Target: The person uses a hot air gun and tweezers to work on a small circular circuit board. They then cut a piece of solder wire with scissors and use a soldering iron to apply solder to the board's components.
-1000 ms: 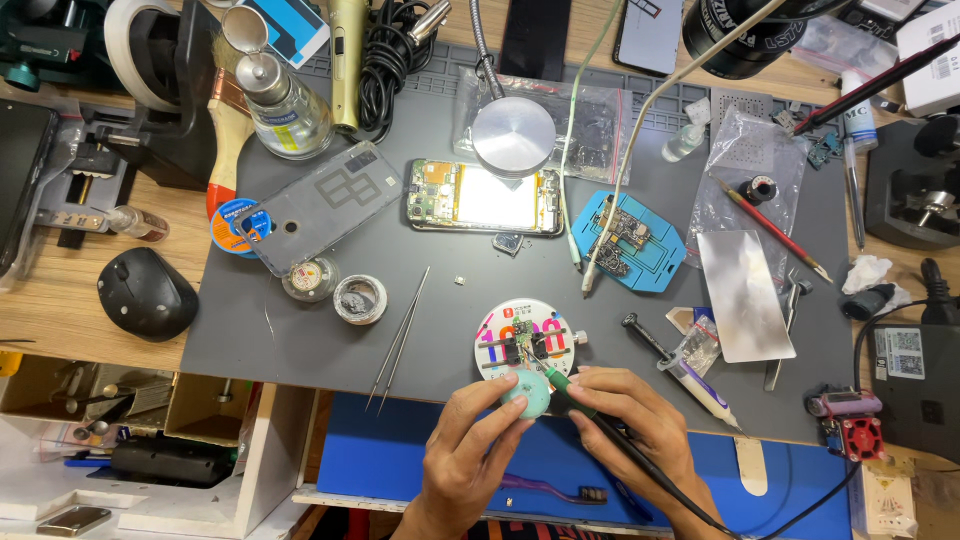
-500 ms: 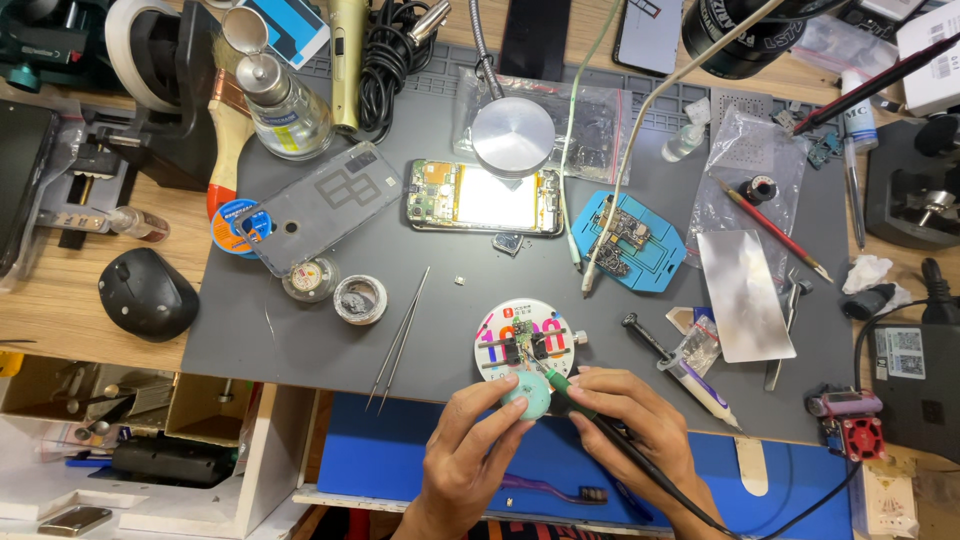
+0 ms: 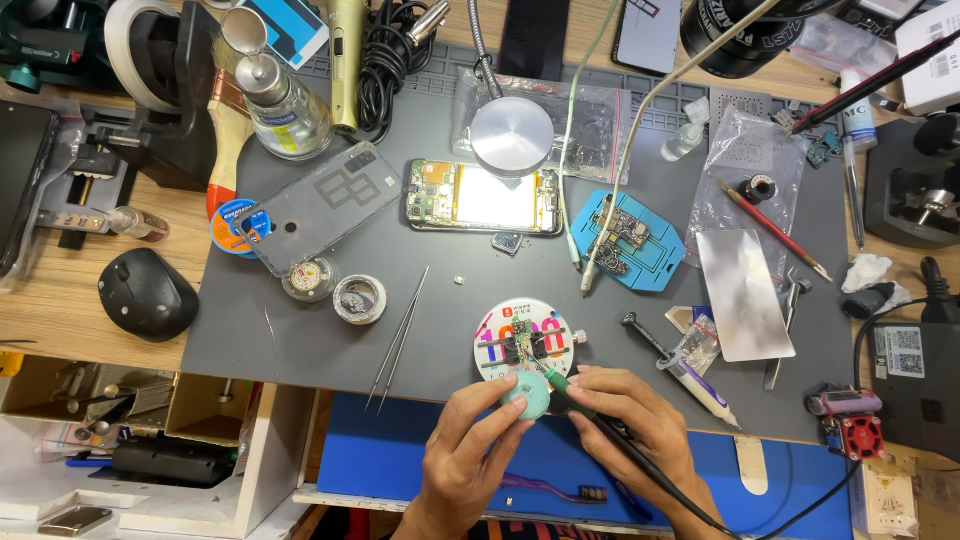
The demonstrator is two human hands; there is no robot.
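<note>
A round white holder (image 3: 522, 340) with pink marks lies near the front edge of the grey mat (image 3: 300, 340) and clamps a small green circuit board (image 3: 521, 333). My left hand (image 3: 470, 450) grips the pale green knob (image 3: 526, 393) at the holder's near side. My right hand (image 3: 630, 420) holds a soldering iron (image 3: 575, 400) with a green and black grip, its tip resting on the small board. The iron's black cable runs off to the lower right.
An opened phone (image 3: 482, 197) lies mid-mat under a round lamp head (image 3: 512, 137). Tweezers (image 3: 398, 338), two small tins (image 3: 359, 298), a clear phone back (image 3: 322, 205), a blue board holder (image 3: 630, 240), a metal plate (image 3: 743, 293), a syringe (image 3: 700, 385) and a black mouse (image 3: 146, 294) surround the work.
</note>
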